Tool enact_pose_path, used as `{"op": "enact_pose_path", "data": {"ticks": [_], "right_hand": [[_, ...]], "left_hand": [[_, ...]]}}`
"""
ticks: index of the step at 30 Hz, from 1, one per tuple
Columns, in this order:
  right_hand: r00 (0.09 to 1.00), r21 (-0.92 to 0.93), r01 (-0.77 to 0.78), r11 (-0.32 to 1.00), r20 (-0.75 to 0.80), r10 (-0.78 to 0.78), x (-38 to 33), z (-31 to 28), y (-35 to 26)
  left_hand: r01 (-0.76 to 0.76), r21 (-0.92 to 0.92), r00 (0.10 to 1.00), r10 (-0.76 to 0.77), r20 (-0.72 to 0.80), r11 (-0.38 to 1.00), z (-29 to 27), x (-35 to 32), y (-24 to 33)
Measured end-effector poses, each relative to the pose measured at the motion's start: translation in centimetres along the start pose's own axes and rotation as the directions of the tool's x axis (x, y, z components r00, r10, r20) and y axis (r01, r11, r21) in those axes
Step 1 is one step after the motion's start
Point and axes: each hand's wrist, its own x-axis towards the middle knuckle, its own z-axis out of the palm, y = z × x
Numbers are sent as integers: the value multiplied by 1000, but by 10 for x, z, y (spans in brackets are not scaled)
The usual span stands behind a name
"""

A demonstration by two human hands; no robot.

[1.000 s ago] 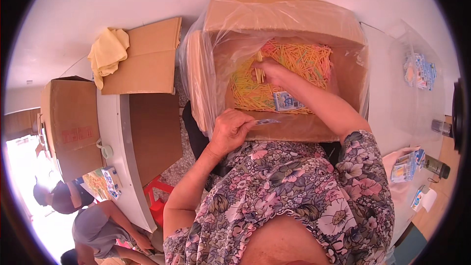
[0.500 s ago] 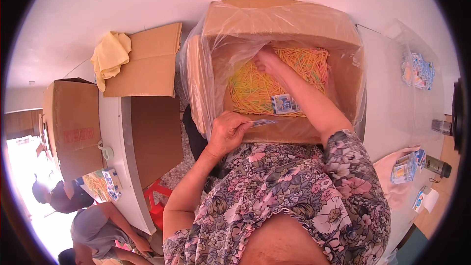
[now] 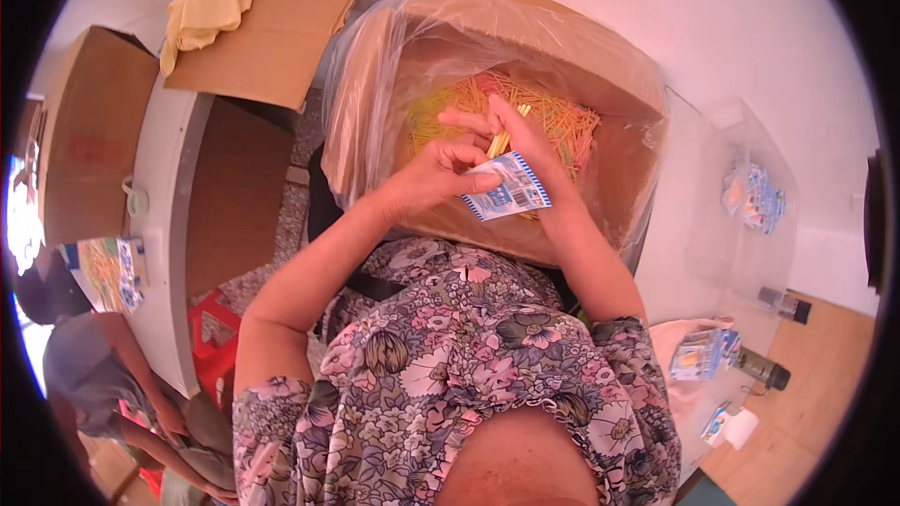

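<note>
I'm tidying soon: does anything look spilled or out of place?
Nothing looks clearly spilled: the loose sticks at centre lie inside the plastic-lined cardboard box. Only the crumpled yellow cloth looks slightly untidy, draped over the edge of a cardboard sheet at upper left.

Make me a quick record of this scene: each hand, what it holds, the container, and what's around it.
Left hand: pinches a small blue-and-white packet
Right hand: holds a few yellow sticks, close to the packet
Container: open cardboard box lined with clear plastic
Contents: loose sticks, mostly yellow, orange and pink
Left side: yellow cloth on a cardboard flap
Right side: clear bin with packets; dark bottle
Packet filled: cannot tell
</note>
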Motion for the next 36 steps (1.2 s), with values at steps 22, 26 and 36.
{"op": "enact_pose_path", "data": {"ticks": [22,26,36], "right_hand": [[914,-840,350,415,210,-347,-10,-28,16],[915,-978,207,-17,200,-351,-8,-5,15],[919,-901,133,413,-44,-392,14,-60,0]], "left_hand": [[-200,370,956,263,-128,907,21,-13,-29],[-176,463,957,261,-126,869,15,-14,-26],[-135,341,991,132,32,930,10,-9,-38]]}}
